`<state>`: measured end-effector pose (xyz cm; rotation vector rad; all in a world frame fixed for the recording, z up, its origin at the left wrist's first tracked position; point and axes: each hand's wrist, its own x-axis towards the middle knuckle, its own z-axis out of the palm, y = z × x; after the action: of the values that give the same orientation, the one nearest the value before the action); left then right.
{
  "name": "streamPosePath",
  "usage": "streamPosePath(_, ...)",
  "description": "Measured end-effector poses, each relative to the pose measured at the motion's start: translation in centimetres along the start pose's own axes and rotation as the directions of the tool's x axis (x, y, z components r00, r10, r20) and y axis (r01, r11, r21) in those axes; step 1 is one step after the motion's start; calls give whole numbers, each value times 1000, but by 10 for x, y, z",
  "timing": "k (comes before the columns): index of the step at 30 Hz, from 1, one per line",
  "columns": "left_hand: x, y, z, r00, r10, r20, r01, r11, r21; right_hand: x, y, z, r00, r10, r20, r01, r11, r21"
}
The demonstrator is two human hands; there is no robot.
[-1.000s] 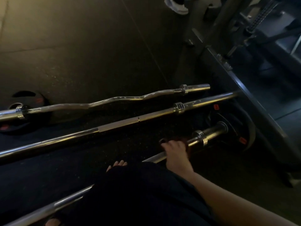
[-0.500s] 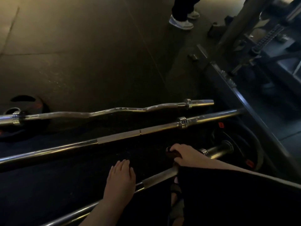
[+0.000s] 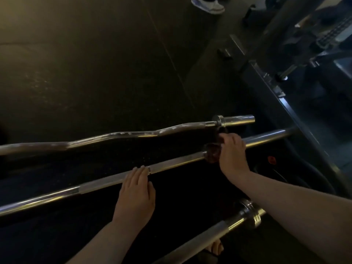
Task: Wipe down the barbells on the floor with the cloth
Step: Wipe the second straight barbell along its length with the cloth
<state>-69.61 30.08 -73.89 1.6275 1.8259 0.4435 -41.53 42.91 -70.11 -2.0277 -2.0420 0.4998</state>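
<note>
Gripping the dark cloth [image 3: 211,154] with my right hand [image 3: 233,155], fingers curled round it, I press it on the middle barbell [image 3: 171,163] at its collar, toward the right side of the floor [image 3: 95,73]. My left hand [image 3: 136,197] lies flat on the same bar's shaft, fingers straight and together. The curl bar [image 3: 133,134] lies just beyond, another barbell [image 3: 219,230] nearer me.

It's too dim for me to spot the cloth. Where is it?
Head view, right of centre: the cloth is bunched under the right hand on the middle bar, just below the right end of the curl bar.
</note>
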Motion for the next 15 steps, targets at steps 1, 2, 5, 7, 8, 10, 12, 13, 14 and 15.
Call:
streamPosePath(1,8,2,4,999,37,7,-37,999,7,8,8,5,999,39,-21,-39,999,0)
streamPosePath(2,16,4,8,997,75,21,-76,997,18,14,15,11,999,22,27,-21,999,-38)
streamPosePath(5,38,13,22,983,165,85,-168,985,32,28,42,33,981,-29,193,51,993,-109)
streamPosePath(7,51,19,32,970,196,144,-204,978,42,42,65,36,991,51,124,-34,990,-134)
streamPosePath(8,57,22,37,963,201,177,-213,976,50,49,74,34,991,108,78,-96,984,-147)
streamPosePath(10,67,24,46,955,208,209,-227,972,66,59,82,34,980,197,29,-191,971,-141)
streamPosePath(12,76,24,54,948,225,227,-257,959,123,60,71,39,979,200,22,-199,979,-43)
streamPosePath(13,80,24,57,945,229,233,-266,953,147,56,65,43,987,152,41,-152,988,-4)
streamPosePath(14,84,24,59,945,228,236,-269,950,160,51,62,46,994,81,77,-83,996,21)
streamPosePath(15,87,25,60,945,225,238,-268,949,168,47,64,46,992,13,124,-15,1000,15)
